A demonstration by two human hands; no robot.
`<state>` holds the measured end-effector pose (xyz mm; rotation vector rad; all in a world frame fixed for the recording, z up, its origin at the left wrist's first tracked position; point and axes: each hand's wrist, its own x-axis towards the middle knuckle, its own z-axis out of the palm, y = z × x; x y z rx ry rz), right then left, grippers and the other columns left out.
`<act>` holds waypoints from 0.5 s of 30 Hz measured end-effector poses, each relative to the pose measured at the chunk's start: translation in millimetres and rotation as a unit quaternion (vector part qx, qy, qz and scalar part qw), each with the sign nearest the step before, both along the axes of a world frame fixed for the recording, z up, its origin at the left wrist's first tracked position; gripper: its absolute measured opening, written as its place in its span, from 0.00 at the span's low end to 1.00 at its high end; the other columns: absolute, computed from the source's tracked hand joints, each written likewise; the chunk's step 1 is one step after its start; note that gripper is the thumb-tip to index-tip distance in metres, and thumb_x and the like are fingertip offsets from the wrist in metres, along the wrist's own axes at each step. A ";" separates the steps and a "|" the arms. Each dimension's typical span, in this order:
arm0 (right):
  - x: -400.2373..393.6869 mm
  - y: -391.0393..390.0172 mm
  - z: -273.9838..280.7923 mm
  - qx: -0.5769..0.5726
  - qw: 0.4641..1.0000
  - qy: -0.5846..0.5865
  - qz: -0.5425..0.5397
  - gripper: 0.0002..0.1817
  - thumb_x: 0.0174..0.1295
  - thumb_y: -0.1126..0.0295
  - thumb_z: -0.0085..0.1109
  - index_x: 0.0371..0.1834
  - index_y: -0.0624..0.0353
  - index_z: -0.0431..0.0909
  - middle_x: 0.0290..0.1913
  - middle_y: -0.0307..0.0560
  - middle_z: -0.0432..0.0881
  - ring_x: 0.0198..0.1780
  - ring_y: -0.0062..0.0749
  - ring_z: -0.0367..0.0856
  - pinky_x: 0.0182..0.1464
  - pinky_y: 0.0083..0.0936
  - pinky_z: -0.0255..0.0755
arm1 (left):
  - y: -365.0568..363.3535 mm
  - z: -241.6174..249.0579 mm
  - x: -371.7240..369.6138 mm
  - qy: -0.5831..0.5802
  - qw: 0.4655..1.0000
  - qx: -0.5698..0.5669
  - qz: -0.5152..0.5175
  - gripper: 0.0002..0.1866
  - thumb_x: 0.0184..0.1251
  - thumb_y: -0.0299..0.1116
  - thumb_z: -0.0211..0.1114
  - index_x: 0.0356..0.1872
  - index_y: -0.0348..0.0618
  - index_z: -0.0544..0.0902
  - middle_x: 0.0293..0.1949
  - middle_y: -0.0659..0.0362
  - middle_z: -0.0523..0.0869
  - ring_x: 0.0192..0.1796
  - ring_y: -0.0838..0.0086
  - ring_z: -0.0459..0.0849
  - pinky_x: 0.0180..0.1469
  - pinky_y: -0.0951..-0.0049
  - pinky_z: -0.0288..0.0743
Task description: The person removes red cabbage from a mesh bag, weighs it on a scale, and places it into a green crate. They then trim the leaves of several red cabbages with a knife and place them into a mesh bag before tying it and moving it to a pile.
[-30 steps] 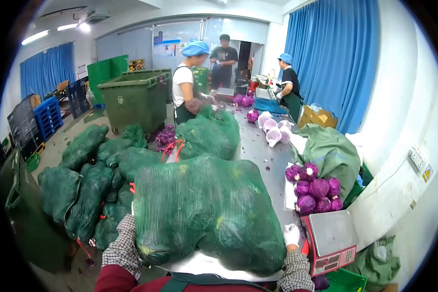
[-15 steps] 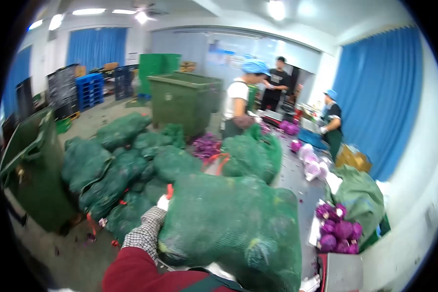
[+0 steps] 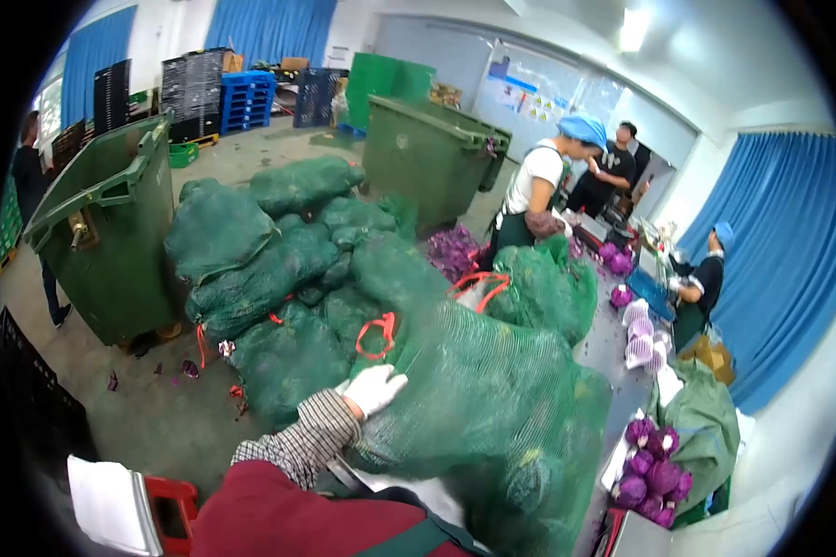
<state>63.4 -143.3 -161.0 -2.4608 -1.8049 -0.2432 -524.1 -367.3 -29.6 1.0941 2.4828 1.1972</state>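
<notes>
The white-gloved left hand (image 3: 374,390) rests its fingers (image 3: 397,380) on the end of a large green mesh sack (image 3: 511,390). Just beyond the fingers is a red tie (image 3: 388,322); to their left, piled sacks (image 3: 251,278); well to their right, purple cabbages (image 3: 661,477) beside pale green cloth (image 3: 701,422).

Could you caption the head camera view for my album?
A gloved left hand touches a bulging green mesh sack, with purple cabbages nearby.

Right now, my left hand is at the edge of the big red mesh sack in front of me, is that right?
Not quite: the big mesh sack is green, not red, as the head view shows. Your left hand is indeed at its edge.
</notes>
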 end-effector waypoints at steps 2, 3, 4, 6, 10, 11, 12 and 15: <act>-24.2 -21.5 56.5 -0.105 0.989 0.102 -0.021 0.37 0.58 0.48 0.56 0.62 0.67 0.66 0.59 0.64 0.72 0.60 0.48 0.72 0.61 0.40 0.67 | -2.0 -11.1 -12.3 0.110 0.989 0.064 -0.081 0.21 0.67 0.45 0.54 0.29 0.33 0.77 0.28 0.43 0.79 0.35 0.48 0.79 0.38 0.57 0.71; -4.2 -14.9 29.3 -0.041 0.990 0.130 -0.032 0.29 0.57 0.57 0.56 0.58 0.66 0.69 0.55 0.64 0.73 0.54 0.52 0.74 0.56 0.42 0.70 | -0.2 -13.9 -16.7 0.111 0.989 0.071 -0.067 0.19 0.67 0.43 0.55 0.28 0.33 0.76 0.27 0.43 0.78 0.33 0.49 0.78 0.36 0.58 0.70; 9.8 -4.2 0.2 0.026 0.987 0.153 -0.039 0.23 0.55 0.66 0.56 0.54 0.65 0.72 0.52 0.65 0.73 0.48 0.55 0.77 0.51 0.43 0.73 | 4.4 -16.7 -17.2 0.111 0.989 0.079 -0.050 0.18 0.67 0.41 0.55 0.27 0.33 0.75 0.26 0.44 0.78 0.31 0.50 0.77 0.35 0.59 0.70; 21.8 -7.0 -26.1 0.097 0.988 0.119 -0.002 0.17 0.57 0.70 0.50 0.48 0.68 0.73 0.48 0.67 0.74 0.43 0.58 0.78 0.47 0.43 0.74 | 0.7 8.1 -3.9 -0.001 0.990 0.134 0.036 0.14 0.69 0.37 0.52 0.29 0.37 0.77 0.28 0.45 0.78 0.33 0.51 0.78 0.35 0.59 0.71; 43.4 -18.4 -19.4 0.135 0.961 0.233 0.058 0.15 0.56 0.77 0.47 0.44 0.70 0.77 0.37 0.61 0.79 0.38 0.48 0.79 0.43 0.37 0.71 | -1.5 12.0 -11.7 -0.006 0.956 0.288 0.054 0.11 0.68 0.33 0.54 0.31 0.35 0.78 0.26 0.47 0.77 0.29 0.55 0.78 0.32 0.64 0.69; 53.5 -19.9 -13.5 0.170 0.940 0.288 0.069 0.14 0.57 0.76 0.48 0.44 0.70 0.77 0.37 0.59 0.79 0.37 0.45 0.78 0.42 0.36 0.71 | 0.4 8.9 -16.8 0.007 0.951 0.305 0.042 0.11 0.67 0.33 0.54 0.31 0.34 0.78 0.26 0.47 0.77 0.29 0.55 0.78 0.32 0.64 0.69; 63.2 -23.2 -9.0 0.203 0.915 0.339 0.080 0.14 0.57 0.76 0.49 0.44 0.70 0.77 0.37 0.57 0.79 0.36 0.41 0.78 0.41 0.35 0.70 | 1.8 6.0 -20.5 0.019 0.946 0.321 0.033 0.11 0.67 0.32 0.55 0.30 0.34 0.78 0.26 0.47 0.77 0.29 0.55 0.78 0.32 0.64 0.69; -28.6 -64.1 146.7 0.181 0.848 0.491 0.085 0.15 0.61 0.72 0.53 0.49 0.67 0.77 0.38 0.50 0.79 0.36 0.31 0.75 0.43 0.29 0.70 | 4.4 12.8 -22.5 -0.033 0.957 0.284 0.056 0.13 0.68 0.33 0.55 0.28 0.33 0.76 0.24 0.46 0.77 0.27 0.56 0.77 0.31 0.64 0.69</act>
